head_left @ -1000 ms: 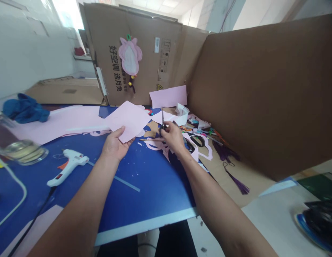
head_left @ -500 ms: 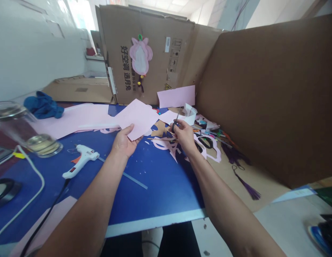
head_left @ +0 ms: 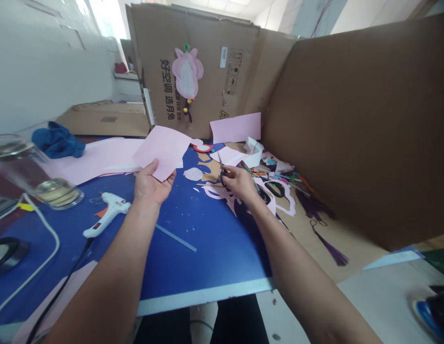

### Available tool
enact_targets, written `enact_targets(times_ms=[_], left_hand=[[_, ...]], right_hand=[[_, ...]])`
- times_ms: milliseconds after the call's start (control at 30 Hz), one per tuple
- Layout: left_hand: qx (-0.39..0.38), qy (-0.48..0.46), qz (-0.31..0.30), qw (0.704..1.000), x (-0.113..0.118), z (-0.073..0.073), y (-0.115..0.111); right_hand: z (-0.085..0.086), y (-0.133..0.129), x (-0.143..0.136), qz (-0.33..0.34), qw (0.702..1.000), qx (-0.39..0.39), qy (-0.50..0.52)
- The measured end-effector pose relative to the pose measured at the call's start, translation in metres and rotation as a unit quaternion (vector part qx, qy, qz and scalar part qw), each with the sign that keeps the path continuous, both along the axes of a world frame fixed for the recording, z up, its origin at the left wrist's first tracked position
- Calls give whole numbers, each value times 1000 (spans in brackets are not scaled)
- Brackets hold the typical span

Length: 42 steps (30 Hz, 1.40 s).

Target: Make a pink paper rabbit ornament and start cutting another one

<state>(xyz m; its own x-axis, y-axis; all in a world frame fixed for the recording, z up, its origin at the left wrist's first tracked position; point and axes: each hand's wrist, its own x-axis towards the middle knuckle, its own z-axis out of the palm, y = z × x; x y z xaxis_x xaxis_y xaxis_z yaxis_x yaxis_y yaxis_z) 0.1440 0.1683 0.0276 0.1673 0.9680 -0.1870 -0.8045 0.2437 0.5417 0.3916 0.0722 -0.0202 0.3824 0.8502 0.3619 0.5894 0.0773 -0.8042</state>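
A sheet of pink paper (head_left: 163, 150) is pinched at its lower edge by my left hand (head_left: 152, 184), held above the blue table. Dark-handled scissors (head_left: 222, 174) are in my right hand (head_left: 240, 183), their thin blades pointing up and away from me. The sheet and the scissors are apart. Between the hands, a pale oval cutout (head_left: 194, 174) lies on the table, with a red-rimmed piece (head_left: 203, 148) behind it. Pink paper scraps (head_left: 218, 191) with cut-out holes spread below and beside my right hand.
A white glue gun (head_left: 109, 212) with a black cord and a glue stick (head_left: 177, 238) lie at left, near a glass jar (head_left: 17, 167) and a blue cloth (head_left: 58, 140). Cardboard panels (head_left: 333, 134) stand behind and at right. A purple tassel (head_left: 333, 251) rests on brown cardboard.
My left hand has moved left with the pink paper, uncovering the oval cutout and the red-rimmed piece. My right hand has shifted slightly left with the scissors.
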Motion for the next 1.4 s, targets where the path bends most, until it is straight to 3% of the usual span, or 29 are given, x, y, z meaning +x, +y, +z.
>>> enact_targets(times_ms=[100,200,300,467,700,900,967,1067,1133,1233,1400], left_hand=[[-1,0,8,1000,-2,0,1],[2,-3,8,1000,-4,0,3],[3,-7,9,1000,-6,-1,4],[-4,-2,18,1000,-8,-2,7],[2,6,6,1000,-5,-2,1],[0,11,-17,1000,0,-7,0],[3,21,-24,999,4,-11,0],[17,51,-54,997,12,-17,-3],[46,79,-84,992,18,-23,-7],[86,128,-124,980,26,-30,-13],[113,179,-187,959,33,-38,-23]], right_hand=[[2,-4,-11,49,986,-30,-157],[7,-7,-23,51,969,-95,-222],[13,-10,-31,72,953,-144,-256],[20,-14,-38,148,929,-152,-303],[23,-18,-42,205,923,-187,-265],[23,-18,-42,229,933,-198,-192],[21,-14,-40,199,957,-164,-133],[20,-9,-34,124,988,-89,34],[20,-6,-28,70,983,-28,168],[21,-4,-19,26,949,43,310],[16,-1,-13,15,945,43,324]])
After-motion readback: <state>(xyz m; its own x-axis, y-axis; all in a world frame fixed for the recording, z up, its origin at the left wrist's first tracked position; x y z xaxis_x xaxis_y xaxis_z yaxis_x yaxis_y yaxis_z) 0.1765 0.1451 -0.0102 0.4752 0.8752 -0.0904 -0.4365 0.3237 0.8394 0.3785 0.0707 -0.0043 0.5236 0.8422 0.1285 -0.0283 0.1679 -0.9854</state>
